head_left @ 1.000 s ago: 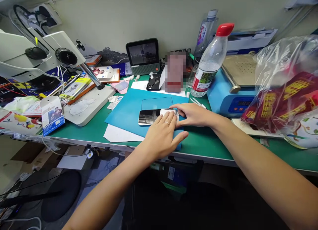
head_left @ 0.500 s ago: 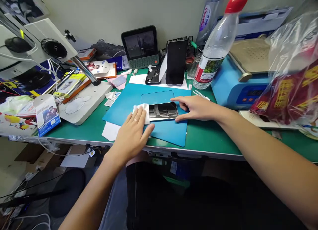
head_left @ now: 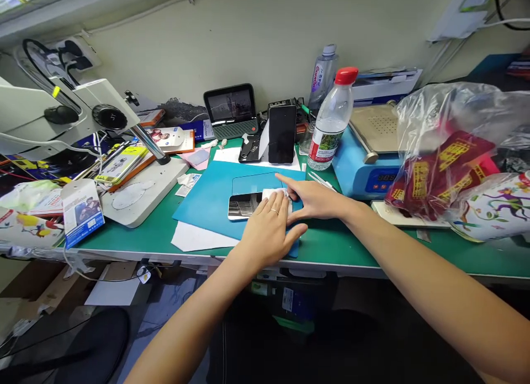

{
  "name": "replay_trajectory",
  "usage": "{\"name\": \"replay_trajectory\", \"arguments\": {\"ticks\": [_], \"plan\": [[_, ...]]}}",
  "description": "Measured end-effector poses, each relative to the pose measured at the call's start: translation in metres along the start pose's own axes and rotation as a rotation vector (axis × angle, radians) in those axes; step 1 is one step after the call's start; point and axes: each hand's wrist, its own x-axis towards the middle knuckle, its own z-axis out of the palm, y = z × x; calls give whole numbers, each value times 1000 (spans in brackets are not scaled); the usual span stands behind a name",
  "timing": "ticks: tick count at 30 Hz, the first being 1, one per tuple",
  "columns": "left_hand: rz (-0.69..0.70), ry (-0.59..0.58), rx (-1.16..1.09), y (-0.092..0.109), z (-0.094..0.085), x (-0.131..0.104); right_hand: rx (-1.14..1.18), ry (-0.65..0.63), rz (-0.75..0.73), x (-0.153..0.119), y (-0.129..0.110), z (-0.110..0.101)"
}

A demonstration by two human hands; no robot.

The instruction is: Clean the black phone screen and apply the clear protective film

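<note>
Starting at far left on the bench (head_left: 356, 246), note white microscope base (head_left: 143, 199), well apart from both hands. Next, enter blue mat (head_left: 202, 201), with white sheet (head_left: 199, 237) poking out from beneath its near left edge. On the mat, find phone (head_left: 244, 205): lying flat, glossy dark side up, long axis running left to right, roughly along the near edge of the bench. Just beyond its far long edge, dark-outlined pane (head_left: 254, 183), apparently clear, set nearly parallel. Bare at the phone's left end; covered toward the right by white cloth (head_left: 269, 193), under the fingers of left hand (head_left: 269, 224). Grip there: flat, palm down, fingers extended together obliquely across the phone's long axis, thumb spread to the right; not visibly closed around anything. At the phone's right end, right hand (head_left: 312, 199), roughly in line with the long axis, with the phone to its left. Grip there: thumb and forefinger parted about that end, thumb toward the near side, forefinger reaching past the far edge; unable to tell whether pinching, with contact partly hidden behind cloth and fingers. Farther right, upright water bottle (head_left: 327, 138), then blue machine (head_left: 356, 174), both apart from the phone.
</note>
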Motion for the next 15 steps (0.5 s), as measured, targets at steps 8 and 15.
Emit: {"name": "replay_trajectory", "arguments": {"ticks": [8, 15], "plan": [[-147, 32, 78, -51, -2, -39, -24, -17, -31, 3, 2, -3], [-196, 47, 78, -60, 0, -82, -17, -32, 24, 4, -1, -4]]}}
